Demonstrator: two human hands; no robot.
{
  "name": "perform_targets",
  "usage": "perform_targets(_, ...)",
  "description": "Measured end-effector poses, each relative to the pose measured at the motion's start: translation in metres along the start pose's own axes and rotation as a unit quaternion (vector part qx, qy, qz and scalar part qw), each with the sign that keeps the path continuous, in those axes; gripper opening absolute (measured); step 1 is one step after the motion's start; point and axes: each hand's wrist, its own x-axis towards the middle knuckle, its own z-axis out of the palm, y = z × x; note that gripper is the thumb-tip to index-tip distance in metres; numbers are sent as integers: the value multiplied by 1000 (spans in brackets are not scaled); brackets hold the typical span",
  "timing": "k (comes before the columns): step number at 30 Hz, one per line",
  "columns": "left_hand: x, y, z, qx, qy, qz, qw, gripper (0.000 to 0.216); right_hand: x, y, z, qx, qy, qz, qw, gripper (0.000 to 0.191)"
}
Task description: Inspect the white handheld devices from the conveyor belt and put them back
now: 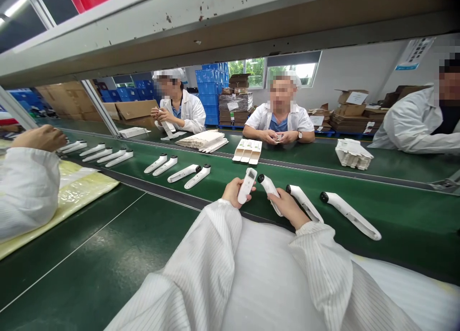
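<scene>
- The left hand [233, 192] has a tight grip on a white hand-held device [247, 185] with a small screen, standing upright.
- The right hand [287, 207] has a tight grip on a 2nd white device [270, 191], which tilts and has a black tip.
- 2 more devices [304, 202] lie just beside the right hand on the green table [406, 225].
- A row of 4 devices [183, 173] lies farther left.
- Across the table, a co-worker's hands [276, 137] hold something small.

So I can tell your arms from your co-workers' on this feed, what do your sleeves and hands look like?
Your left sleeve and right sleeve are white with thin stripes, gathered at the wrists. Your left hand and right hand are bare, without gloves or cables.
</scene>
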Motion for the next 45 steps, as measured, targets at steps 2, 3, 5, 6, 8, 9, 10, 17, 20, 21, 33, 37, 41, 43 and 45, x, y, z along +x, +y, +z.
perform_targets(2, -4, -2, 6, -22, -31, -17, 999, 31, 4, 6, 0, -106, 50, -39, 992, 28)
perform_targets(3, -5, -4, 9, -20, -32, -18, 999, 33, 4, 7, 0, -135, 75, -68, 986, 31)
perform_targets(5, -6, -9, 13, -13, -15, -20, 1000, 32, 2, 4, 1, -148, 121, -141, 971, 33)
perform_targets(6, -7, -11, 15, -14, -7, -23, 1000, 30, 0, 1, 2, -135, 132, -176, 966, 32)
perform_targets(8, -7, -16, 19, -26, -13, -11, 1000, 22, -5, -7, 4, -64, 111, -215, 968, 32)
perform_targets(9, -8, -18, 21, -36, -30, 2, 999, 20, -8, -11, 6, -7, 82, -212, 974, 33)
perform_targets(10, -8, -20, 22, -45, -49, 18, 998, 20, -10, -15, 7, 57, 48, -195, 978, 35)
perform_targets(17, -9, -9, 18, 49, -23, 29, 998, 15, -17, -23, 5, 340, -100, -74, 932, 35)
perform_targets(20, -4, 10, -4, 228, 56, 110, 966, 13, -17, -21, 2, 352, -108, -52, 928, 31)
perform_targets(21, -2, 17, -14, 303, 104, 161, 934, 12, -18, -21, 1, 351, -110, -47, 929, 29)
perform_targets(33, 9, 28, -59, 457, 277, 134, 835, 28, -20, -22, 1, 335, -128, -28, 933, 28)
perform_targets(37, 4, 23, -36, 99, 64, 47, 992, 22, -14, -16, 2, 321, -106, -1, 941, 25)
perform_targets(41, -6, 12, -11, -82, -63, -15, 994, 26, -2, -3, 1, 134, -19, 28, 990, 24)
perform_targets(43, -9, 7, -2, -77, -67, -30, 994, 29, 3, 5, -1, -17, 30, 9, 999, 23)
perform_targets(45, -11, 2, 6, -56, -64, -35, 996, 31, 6, 9, -2, -121, 83, -43, 988, 27)
